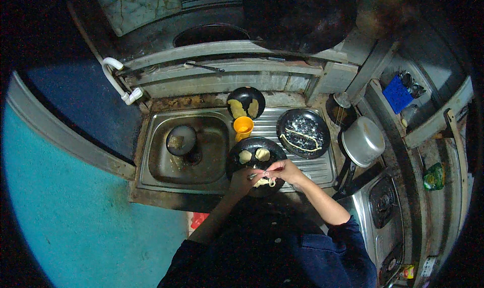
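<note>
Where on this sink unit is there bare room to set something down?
Bare ribbed steel draining board shows right of the near black plate, below the far-right black plate. The steel sink basin is free around its dark round bowl. It is crowded around the orange cup and both hands: left hand, right hand.

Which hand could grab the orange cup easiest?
Probably the right hand. It lies nearer the orange cup, up past the black plate, but it pinches pale dough with the left hand.

Stained steel sink (151, 159), glossy pan (237, 152)
</note>
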